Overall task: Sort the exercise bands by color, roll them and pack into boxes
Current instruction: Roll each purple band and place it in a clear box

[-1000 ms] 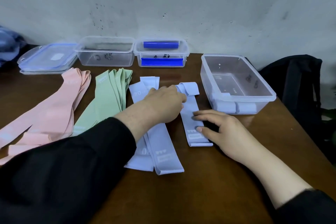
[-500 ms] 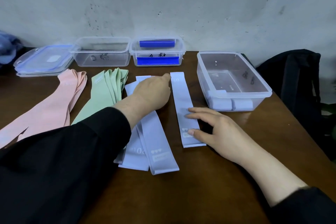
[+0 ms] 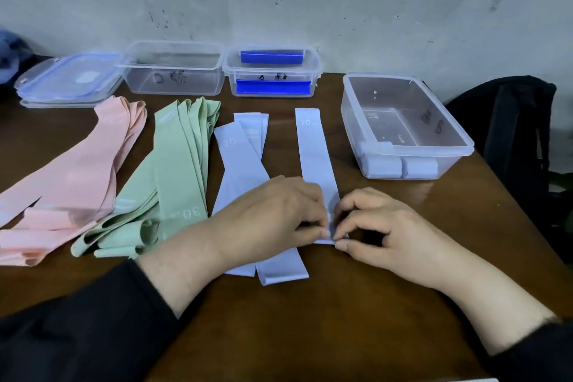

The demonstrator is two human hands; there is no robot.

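Head view: lavender band (image 3: 314,146) near end pinched between both hands' fingers (image 3: 322,231).

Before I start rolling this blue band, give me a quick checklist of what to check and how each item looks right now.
1. Both hands on the near end: ok. Left hand and right hand pinch the near end of the single blue band.
2. Band flat and straight: ok, it lies flat, pointing toward the wall.
3. Band separate from the other blue bands: ok along its far part; at the near end the left hand hides it, cannot tell.
4. Target box open: ok, no lid, with free space behind the two blue rolls at its front wall.
5. Roll started: cannot tell, fingers cover the end.
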